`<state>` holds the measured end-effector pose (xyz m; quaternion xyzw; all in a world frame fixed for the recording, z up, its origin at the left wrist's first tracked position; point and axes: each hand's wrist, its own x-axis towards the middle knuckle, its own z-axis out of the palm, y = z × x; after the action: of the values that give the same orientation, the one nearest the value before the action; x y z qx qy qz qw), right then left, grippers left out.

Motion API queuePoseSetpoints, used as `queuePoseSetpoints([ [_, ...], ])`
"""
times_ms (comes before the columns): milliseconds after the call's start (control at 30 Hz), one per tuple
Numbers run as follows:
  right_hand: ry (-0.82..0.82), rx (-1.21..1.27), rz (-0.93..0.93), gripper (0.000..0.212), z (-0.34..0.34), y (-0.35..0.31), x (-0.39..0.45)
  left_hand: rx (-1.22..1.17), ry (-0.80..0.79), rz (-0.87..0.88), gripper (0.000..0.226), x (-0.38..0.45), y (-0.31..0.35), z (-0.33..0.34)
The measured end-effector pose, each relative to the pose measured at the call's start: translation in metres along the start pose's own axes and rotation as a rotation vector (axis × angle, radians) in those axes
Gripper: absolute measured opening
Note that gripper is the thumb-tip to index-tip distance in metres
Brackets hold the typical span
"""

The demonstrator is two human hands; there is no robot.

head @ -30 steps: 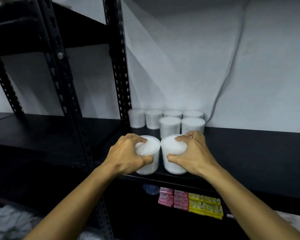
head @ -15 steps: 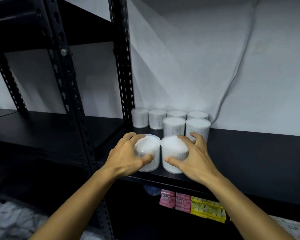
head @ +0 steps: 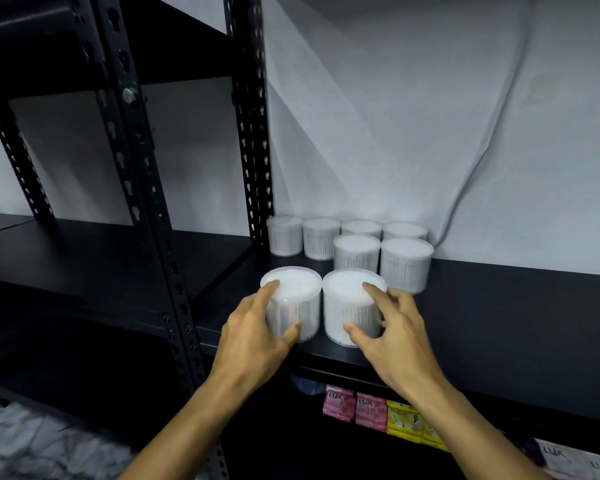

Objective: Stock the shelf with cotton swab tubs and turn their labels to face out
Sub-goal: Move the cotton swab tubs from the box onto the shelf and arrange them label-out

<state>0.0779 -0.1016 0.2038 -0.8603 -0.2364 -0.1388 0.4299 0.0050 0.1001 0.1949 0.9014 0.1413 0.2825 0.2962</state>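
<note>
White front tubs side by side at shelf point(head: 499, 306) edge: left hand point(head: 253, 336) grips left tub point(head: 293, 303), right hand point(head: 394, 332) grips right tub point(head: 352, 306).

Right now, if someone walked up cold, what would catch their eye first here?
Two hands at the black shelf's front edge: the left hand grips the left front cotton swab tub, the right hand grips the right front tub. Behind them stand six more white tubs against the white backdrop. Below, pink and yellow soap packets give the only colour.
</note>
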Motion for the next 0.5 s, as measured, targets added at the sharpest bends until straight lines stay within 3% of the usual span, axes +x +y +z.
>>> queuePoseSetpoints([
  [500, -0.05, -0.194, 0.003, 0.066, 0.076, -0.035, 0.08, 0.013, 0.004, -0.016, 0.075, 0.095, -0.057, -0.006],
])
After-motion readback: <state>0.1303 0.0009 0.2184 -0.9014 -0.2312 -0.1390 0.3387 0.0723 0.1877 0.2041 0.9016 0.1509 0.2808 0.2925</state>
